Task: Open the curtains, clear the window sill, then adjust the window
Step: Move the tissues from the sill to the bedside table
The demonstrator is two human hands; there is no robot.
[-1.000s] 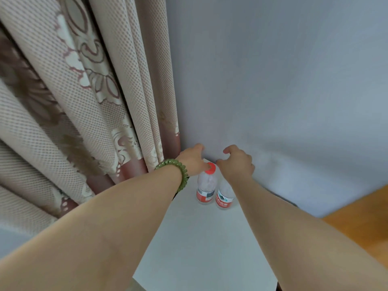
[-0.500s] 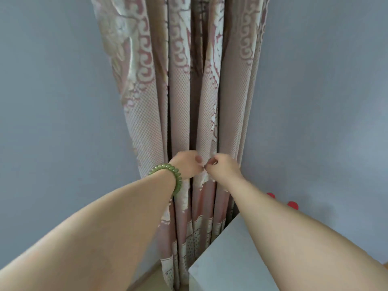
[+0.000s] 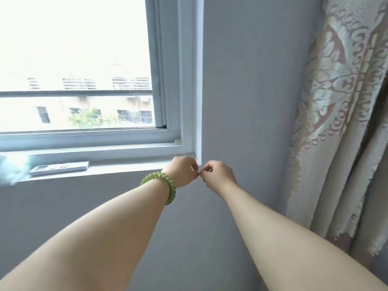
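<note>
The window (image 3: pixel 84 80) with its white frame fills the upper left, uncovered. Its sill (image 3: pixel 117 164) runs below, with a white remote control (image 3: pixel 59 167) lying on it and a blurred pale green thing (image 3: pixel 12 169) at the left edge. The patterned beige and pink curtain (image 3: pixel 340 122) hangs bunched at the right. My left hand (image 3: pixel 182 171), with a green bead bracelet on the wrist, and my right hand (image 3: pixel 218 175) meet fingertip to fingertip just below the sill's right corner. Both have curled fingers and hold nothing that I can see.
Grey wall (image 3: pixel 241 91) lies between the window frame and the curtain and continues below the sill. Buildings and greenery show through the glass.
The view has swung left from the bunched curtain to the uncovered window. My hands, which were pinched at the curtain folds, now sit in front of the wall under the sill corner.
</note>
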